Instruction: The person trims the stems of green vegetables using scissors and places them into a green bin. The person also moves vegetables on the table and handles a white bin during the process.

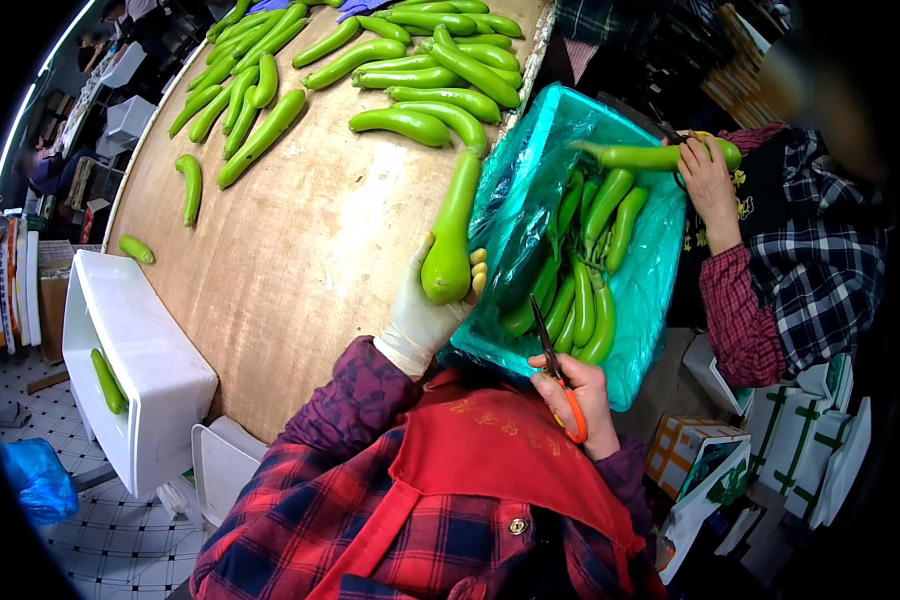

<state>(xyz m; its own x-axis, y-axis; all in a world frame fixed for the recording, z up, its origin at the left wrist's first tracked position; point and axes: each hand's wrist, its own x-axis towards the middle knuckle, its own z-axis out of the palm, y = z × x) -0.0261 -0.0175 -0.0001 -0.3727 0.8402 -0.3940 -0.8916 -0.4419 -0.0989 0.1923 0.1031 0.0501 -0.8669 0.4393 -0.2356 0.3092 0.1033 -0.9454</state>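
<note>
My left hand (425,300), in a white glove, is closed around the thick rounded end of a long green gourd (452,230). The gourd's narrow part points away from me over the table edge. My right hand (585,395) is bare and grips a pair of scissors (560,378) with orange handles, its dark blades pointing up over the box. Between my hands and the co-worker stands a box lined with teal plastic (660,290), with several green gourds (585,310) lying in it.
Many gourds (400,60) lie across the wooden table (270,270). At right, a co-worker's hand (708,180) holds another gourd (635,157) over the box. A white foam box (160,380) with one gourd stands left. Foam boxes (795,440) pile up at lower right.
</note>
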